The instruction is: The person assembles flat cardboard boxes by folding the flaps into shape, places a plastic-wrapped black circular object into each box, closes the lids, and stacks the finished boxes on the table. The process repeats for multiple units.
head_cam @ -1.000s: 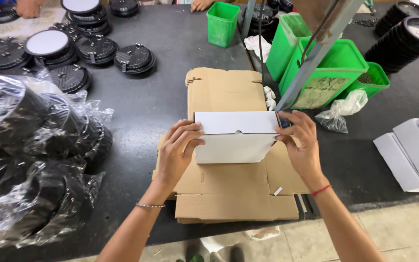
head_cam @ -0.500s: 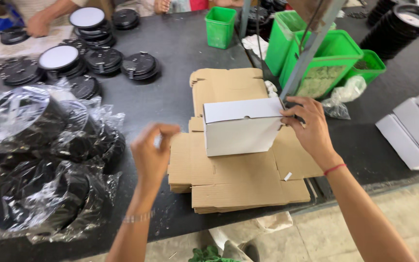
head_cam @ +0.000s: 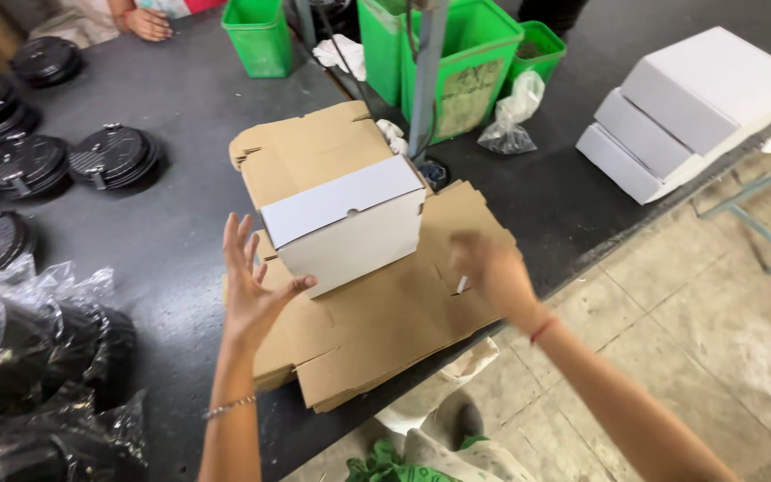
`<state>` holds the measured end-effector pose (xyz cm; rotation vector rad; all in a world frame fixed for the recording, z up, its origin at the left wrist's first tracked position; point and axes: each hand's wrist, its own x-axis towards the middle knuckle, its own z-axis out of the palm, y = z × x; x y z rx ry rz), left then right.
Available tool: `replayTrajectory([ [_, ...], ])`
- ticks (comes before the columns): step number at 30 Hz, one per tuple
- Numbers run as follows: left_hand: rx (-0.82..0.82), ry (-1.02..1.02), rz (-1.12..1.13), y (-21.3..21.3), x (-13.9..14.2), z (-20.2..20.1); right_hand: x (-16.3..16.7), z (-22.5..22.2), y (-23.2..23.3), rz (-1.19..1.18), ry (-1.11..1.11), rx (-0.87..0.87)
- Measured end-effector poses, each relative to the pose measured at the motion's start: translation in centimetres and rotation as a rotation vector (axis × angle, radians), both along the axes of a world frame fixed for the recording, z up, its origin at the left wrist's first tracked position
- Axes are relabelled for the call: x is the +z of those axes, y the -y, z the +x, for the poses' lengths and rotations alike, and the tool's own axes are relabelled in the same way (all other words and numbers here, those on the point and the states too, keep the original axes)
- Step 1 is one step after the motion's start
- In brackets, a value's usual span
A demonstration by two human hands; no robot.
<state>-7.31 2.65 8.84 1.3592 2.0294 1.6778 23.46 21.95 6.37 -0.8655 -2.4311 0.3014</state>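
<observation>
A: Where is the white box (head_cam: 345,223) found?

B: Closed, on the flat cardboard stack (head_cam: 377,312) on the desk (head_cam: 171,223). The left hand (head_cam: 256,286) is spread wide beside it; the right hand (head_cam: 493,272), blurred, holds nothing.

A: How should it be taken up?

B: Both sides should be clasped evenly, so the lid is kept shut.

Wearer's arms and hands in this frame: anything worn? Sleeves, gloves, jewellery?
Both forearms are bare, with no sleeves and no gloves showing. The left hand has a thin beaded bracelet at the wrist. The right hand, motion-blurred, has a thin red thread band at the wrist. No rings discernible.
</observation>
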Motion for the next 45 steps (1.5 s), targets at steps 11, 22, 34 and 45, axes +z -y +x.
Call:
replayTrajectory([
  [11, -0.051, -0.008, 0.071, -6.6, 6.7, 11.3, -1.4, 21.6, -2.0, -0.025, -0.001, -0.366],
  [22, -0.234, -0.641, 0.680, -38.6, 9.1, 35.4, -1.2, 30.0, -10.6, -0.164, -0.061, -0.299],
  [34, -0.533, -0.734, 0.274, -48.9, 4.1, 40.9, -4.0, 40.2, -23.2, -0.223, -0.257, -0.500],
  [45, -0.530, -0.716, 0.246, -50.0, 5.4, 41.8, 4.1, 36.6, -42.3, -0.325, -0.798, -0.296],
])
